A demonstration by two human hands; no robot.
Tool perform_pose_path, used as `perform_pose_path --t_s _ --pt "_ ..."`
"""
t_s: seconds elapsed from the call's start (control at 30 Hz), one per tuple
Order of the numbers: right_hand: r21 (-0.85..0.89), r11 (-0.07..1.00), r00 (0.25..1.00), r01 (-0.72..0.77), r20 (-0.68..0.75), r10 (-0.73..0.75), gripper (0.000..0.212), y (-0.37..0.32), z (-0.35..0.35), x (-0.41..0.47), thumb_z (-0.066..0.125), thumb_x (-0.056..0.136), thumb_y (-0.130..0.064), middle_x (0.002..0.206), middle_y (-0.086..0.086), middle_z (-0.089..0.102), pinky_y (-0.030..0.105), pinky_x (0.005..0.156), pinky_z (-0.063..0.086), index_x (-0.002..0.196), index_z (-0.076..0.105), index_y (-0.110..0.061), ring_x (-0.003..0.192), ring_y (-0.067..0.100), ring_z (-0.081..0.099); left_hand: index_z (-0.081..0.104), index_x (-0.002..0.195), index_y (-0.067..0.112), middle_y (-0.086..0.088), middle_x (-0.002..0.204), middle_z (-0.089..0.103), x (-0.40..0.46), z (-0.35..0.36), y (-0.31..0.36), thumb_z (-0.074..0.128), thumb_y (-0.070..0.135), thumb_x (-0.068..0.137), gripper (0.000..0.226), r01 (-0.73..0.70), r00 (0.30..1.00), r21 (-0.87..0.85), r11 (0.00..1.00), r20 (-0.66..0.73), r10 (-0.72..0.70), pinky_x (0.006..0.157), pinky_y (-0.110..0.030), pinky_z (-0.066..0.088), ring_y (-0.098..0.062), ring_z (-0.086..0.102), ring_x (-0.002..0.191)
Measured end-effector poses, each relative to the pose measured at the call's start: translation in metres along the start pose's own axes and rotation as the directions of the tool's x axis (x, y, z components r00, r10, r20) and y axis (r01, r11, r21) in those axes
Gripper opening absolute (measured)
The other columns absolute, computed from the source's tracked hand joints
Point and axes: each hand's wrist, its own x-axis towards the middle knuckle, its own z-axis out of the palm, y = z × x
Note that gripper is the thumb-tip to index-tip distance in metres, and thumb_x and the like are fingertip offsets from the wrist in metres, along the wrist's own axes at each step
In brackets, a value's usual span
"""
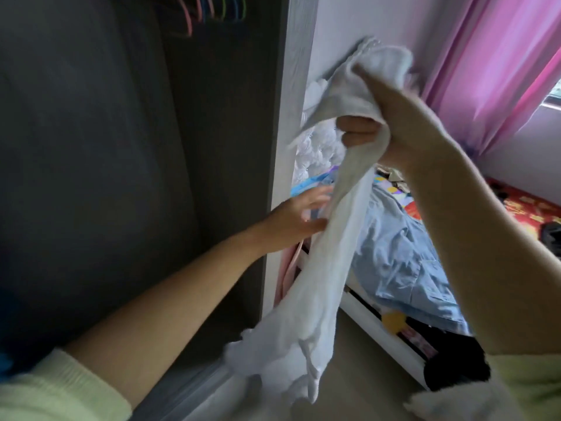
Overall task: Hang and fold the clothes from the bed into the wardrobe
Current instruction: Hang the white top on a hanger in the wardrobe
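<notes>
head | right hand (391, 123) fingers clench white garment (321, 253) | left hand (294, 220) fingers spread | wardrobe (212, 147): hangers (209, 10)

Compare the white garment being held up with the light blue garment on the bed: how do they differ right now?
The white garment hangs lengthwise in the air, bunched at the top in the right hand; the light blue garment lies spread and crumpled on the bed. The left hand is at the white one's middle; no hand touches the blue one. Both are pale, wrinkled and not yet hung.
</notes>
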Motion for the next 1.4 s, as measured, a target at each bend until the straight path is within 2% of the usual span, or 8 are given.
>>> perform_pose_path --t_s 0.27,0.47,0.6,0.77,0.9,1.17,1.27,1.4 --pt "-0.425 0.889 0.962 -0.17 -0.267 0.056 0.02 0.011 -0.007 -0.005 0.052 0.096 -0.026 0.065 0.001 0.06 0.024 0.048 0.045 0.082 0.061 -0.014 0.052 0.011 0.054 0.062 0.088 0.0 -0.011 0.076 0.057 -0.001 -0.018 -0.016 0.059 0.019 0.085 0.019 0.136 0.979 0.061 0.989 -0.163 -0.125 0.061 -0.023 0.045 -0.014 0.056 0.068" --pt "-0.939 -0.133 0.879 -0.319 -0.345 0.33 0.032 0.047 -0.021 -0.024 0.064 0.084 -0.048 0.077 -0.001 0.064 0.019 0.063 0.041 0.087 0.065 -0.017 0.073 0.015 0.058 0.063 0.071 0.006 -0.002 0.064 0.055 -0.006 -0.04 -0.042 0.056 0.003 0.083 0.014 0.332 0.893 0.445 0.831 -0.433 -0.124 0.05 -0.021 0.041 -0.015 0.053 0.061" --pt "-0.86 -0.415 0.818 -0.297 -0.453 0.354 0.029 0.041 -0.046 -0.015 0.066 0.084 -0.033 0.072 0.009 0.062 0.025 0.054 0.038 0.085 0.066 -0.003 0.064 0.021 0.055 0.062 0.067 0.012 -0.009 0.071 0.064 -0.012 -0.077 -0.049 0.058 0.001 0.08 0.017 0.378 0.863 0.492 0.784 -0.495 -0.105 0.065 -0.037 0.054 -0.031 0.063 0.072" --pt "-0.73 -0.431 0.843 -0.53 -0.507 -0.178 0.039 0.009 -0.1 -0.018 0.048 0.093 -0.021 0.11 0.029 0.061 0.037 0.079 0.046 0.112 0.059 0.011 0.101 0.039 0.059 0.064 0.1 -0.011 -0.017 0.086 0.059 -0.026 -0.12 -0.047 0.056 -0.007 0.086 0.017 0.454 0.774 0.351 0.819 -0.61 -0.168 0.068 -0.03 0.038 -0.027 0.057 0.084" --pt "-0.741 -0.073 0.675 -0.668 -0.561 -0.48 0.037 0.001 -0.121 -0.026 0.044 0.094 -0.011 0.112 0.039 0.056 0.045 0.09 0.043 0.112 0.054 0.02 0.108 0.048 0.054 0.056 0.121 -0.003 -0.023 0.113 0.06 -0.038 -0.147 -0.045 0.056 0.009 0.092 0.032 0.597 0.642 0.182 0.781 -0.692 -0.33 0.082 -0.038 0.043 -0.036 0.059 0.105" --pt "-0.637 0.625 0.649 -0.451 -0.715 -0.261 0.008 0.019 -0.167 -0.02 0.054 0.072 -0.026 0.079 0.01 0.058 0.04 0.062 0.049 0.078 0.057 -0.022 0.079 0.036 0.063 0.057 0.121 0.008 -0.011 0.11 0.062 -0.034 -0.158 -0.003 0.049 0.018 0.097 0.027 0.396 0.551 -0.321 0.86 -0.667 -0.502 0.075 -0.033 0.049 -0.022 0.06 0.09" --pt "-0.696 0.542 0.71 -0.472 -0.664 -0.235 0.014 0.028 -0.158 -0.02 0.064 0.079 -0.017 0.082 0.013 0.055 0.035 0.061 0.049 0.092 0.062 -0.011 0.076 0.035 0.059 0.06 0.089 0.018 0.003 0.077 0.069 -0.031 -0.157 0.028 0.046 0.03 0.098 0.02 0.274 0.605 -0.446 0.852 -0.609 -0.513 0.061 -0.026 0.05 -0.013 0.063 0.074" --pt "-0.815 0.144 0.814 -0.561 -0.575 -0.084 0.129 0.045 -0.138 -0.017 0.073 0.051 -0.076 0.14 0.013 0.038 0.037 0.103 0.039 0.149 0.015 -0.015 0.126 0.031 0.043 0.053 0.083 0.017 0.005 0.062 0.059 -0.019 -0.144 0.065 0.037 0.024 0.102 0.025 0.232 0.715 -0.317 0.92 -0.585 -0.382 0.036 -0.011 0.041 0.003 0.054 0.036"
